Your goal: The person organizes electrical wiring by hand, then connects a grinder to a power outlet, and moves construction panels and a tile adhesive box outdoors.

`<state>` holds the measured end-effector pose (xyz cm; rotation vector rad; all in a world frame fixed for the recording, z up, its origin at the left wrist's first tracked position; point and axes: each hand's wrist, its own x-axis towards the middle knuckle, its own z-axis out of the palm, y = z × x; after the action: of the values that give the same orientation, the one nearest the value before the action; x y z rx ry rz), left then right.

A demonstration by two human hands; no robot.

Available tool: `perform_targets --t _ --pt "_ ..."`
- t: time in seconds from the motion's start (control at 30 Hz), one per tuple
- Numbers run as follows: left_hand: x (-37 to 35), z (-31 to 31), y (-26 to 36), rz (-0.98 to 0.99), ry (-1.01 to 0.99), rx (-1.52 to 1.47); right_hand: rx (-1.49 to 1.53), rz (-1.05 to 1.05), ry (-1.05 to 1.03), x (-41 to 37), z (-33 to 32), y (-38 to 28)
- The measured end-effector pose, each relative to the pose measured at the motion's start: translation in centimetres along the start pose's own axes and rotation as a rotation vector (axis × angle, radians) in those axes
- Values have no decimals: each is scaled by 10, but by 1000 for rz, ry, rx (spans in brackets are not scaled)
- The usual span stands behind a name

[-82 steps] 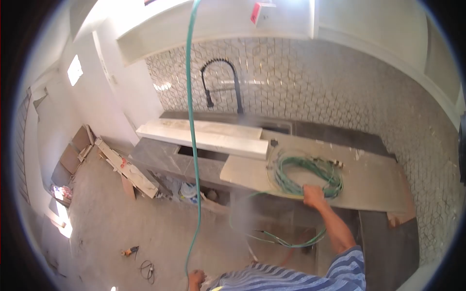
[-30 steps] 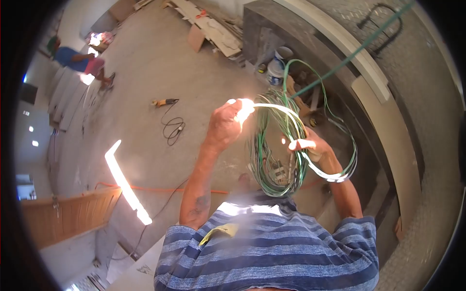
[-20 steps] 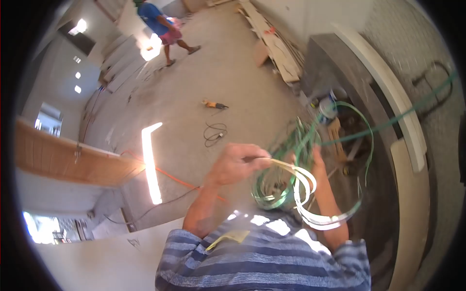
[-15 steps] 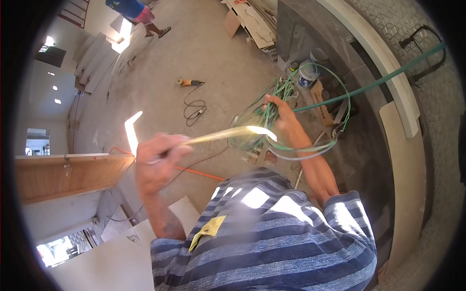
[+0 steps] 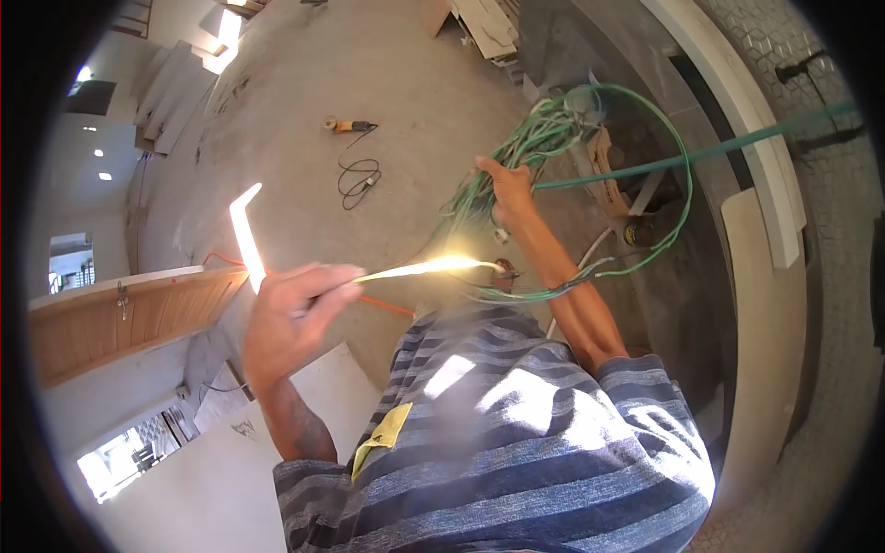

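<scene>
My left hand pinches the end of a thin yellowish wire, which runs to the right and glares in the sunlight. What it joins at its other end I cannot make out. The fingers of my right hand are wrapped round a thick, loosely coiled bundle of green wires, held up in front of me. One large green loop swings out to the right of the bundle and passes back across my right forearm, where some wire ends stick out.
An angle grinder with its coiled cord lies on the concrete floor. A taut green hose or cord stretches off to the right. At left stands a wooden door; boards are stacked at the back. A clear bucket sits behind the bundle.
My right hand has lifted the wire bundle up and away, and it has spread wider. My left hand has moved slightly down, still pinching the wire. The person at the back has left the view.
</scene>
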<state>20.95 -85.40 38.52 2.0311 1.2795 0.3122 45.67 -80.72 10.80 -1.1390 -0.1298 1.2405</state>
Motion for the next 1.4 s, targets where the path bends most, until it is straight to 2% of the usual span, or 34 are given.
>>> perform_targets --t 0.07,0.13,0.23,0.27,0.3,0.33,0.43,0.47,0.6,0.67,0.77,0.87,0.9,0.97,1.0,1.07,1.1,1.13,1.17,1.2,1.27,1.3,1.33,1.4 --pt "13 34 -23 386 17 217 43 -1 -132 -4 3 -3" --pt "29 52 -8 623 -37 395 34 -17 -133 -12 12 -11" --pt "40 80 54 766 -165 482 133 28 -132 -28 20 -21" --pt "42 98 54 947 -93 483 182 55 -148 -30 27 -24" --pt "46 119 58 855 -359 591 194 52 -155 -32 32 -27" --pt "44 150 50 846 -381 863 208 50 -165 -33 33 -32" --pt "50 207 47 657 -923 1136 297 67 -264 -36 28 -41" --pt "41 244 18 635 -832 1121 336 108 -271 -42 29 -45" --pt "40 285 -17 790 -822 1109 310 96 -358 -53 25 -39" --pt "45 286 -24 783 -796 1060 322 82 -426 -51 24 -38" --pt "53 252 -33 635 -734 946 361 126 -423 -52 23 -46" --pt "58 203 -27 950 -404 519 397 117 -421 -54 24 -49" --pt "51 172 -11 961 -147 408 394 145 -404 -58 25 -47" --pt "52 148 4 870 273 231 373 198 -385 -64 32 -47" --pt "60 145 4 772 434 172 302 127 -401 -65 35 -49" --pt "79 139 15 308 417 -94 274 116 -381 -35 19 -3" --pt "92 141 14 251 442 -150 193 39 -440 -33 23 1" --pt "109 142 5 261 453 -56 115 -43 -492 -30 26 6" --pt "124 148 -10 268 450 36 -424 -285 -375 -27 24 9" --pt "129 153 -19 273 434 122 -383 -267 -413 -34 27 -2" --pt "128 142 -27 252 357 -29 -302 -226 -487 -42 28 -18" --pt "129 131 -29 288 295 10 -50 -130 -495 -50 38 -22" --pt "114 108 -6 127 186 -170 89 -46 -509 -50 43 -28" --pt "100 100 -9 417 189 -64 249 122 -544 -42 50 -42"
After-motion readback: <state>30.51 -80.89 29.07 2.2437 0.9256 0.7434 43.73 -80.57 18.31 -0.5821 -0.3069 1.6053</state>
